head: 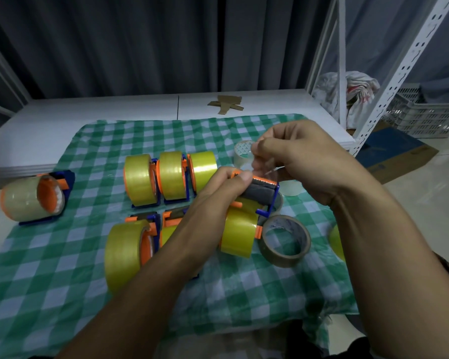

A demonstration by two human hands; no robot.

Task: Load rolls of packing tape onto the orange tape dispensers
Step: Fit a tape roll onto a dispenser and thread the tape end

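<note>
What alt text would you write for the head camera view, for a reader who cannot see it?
The left hand grips an orange-and-blue plastic tape dispenser loaded with a yellow tape roll, while the right hand pinches its clear tape end. Other loaded dispensers stand on the green-and-white checked cloth.

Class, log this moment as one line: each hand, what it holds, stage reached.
left hand: grips loaded orange dispenser | right hand: pinches clear tape end above it | stage: threading tape, likely
</note>
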